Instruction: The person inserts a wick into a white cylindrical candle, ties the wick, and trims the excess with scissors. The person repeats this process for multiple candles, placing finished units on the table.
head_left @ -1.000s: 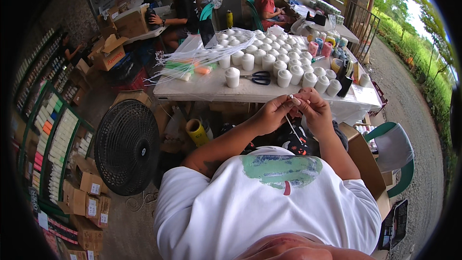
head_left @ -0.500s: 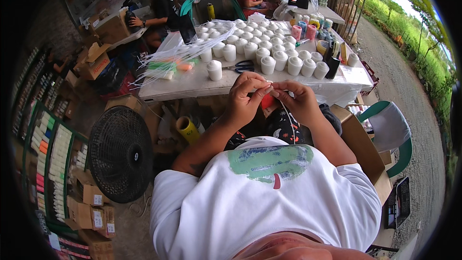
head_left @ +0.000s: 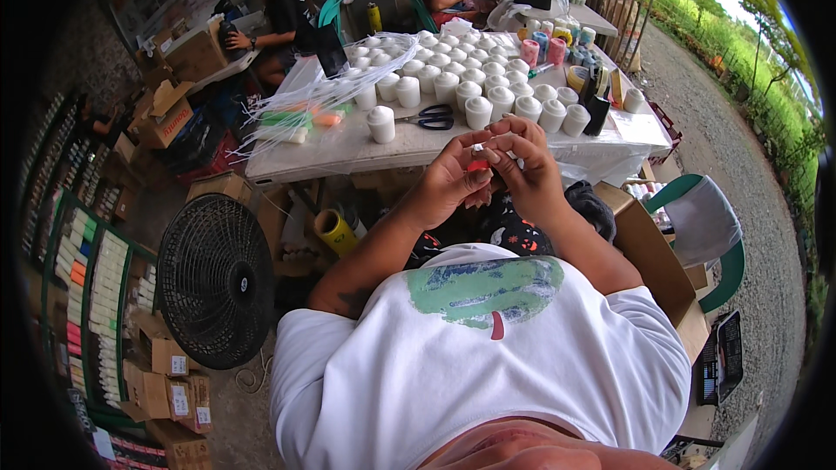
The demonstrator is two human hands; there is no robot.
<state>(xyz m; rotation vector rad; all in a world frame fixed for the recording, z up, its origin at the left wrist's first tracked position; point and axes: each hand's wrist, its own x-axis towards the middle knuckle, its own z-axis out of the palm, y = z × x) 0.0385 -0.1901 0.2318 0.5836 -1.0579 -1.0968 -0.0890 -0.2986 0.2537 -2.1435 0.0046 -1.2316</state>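
Note:
My left hand and my right hand meet in front of the table's near edge, fingers bent and pinched together. A small bit of white cord shows between their fingertips; the rest of it is hidden by the fingers. Something red shows just behind the pinch, too covered to name. Beyond my hands, dark-handled scissors lie on the table beside a lone white cylindrical pot with a domed top. Many similar white pots stand in rows farther back.
Thin white strips spread over the table's left side. A dark tape dispenser stands at its right. A black fan is at my left, an open carton at my right. Two people sit at work beyond.
My hands have drawn closer, the right fingers now raised and curled over the left. The white cord that hung below my right hand no longer shows. The view has shifted slightly.

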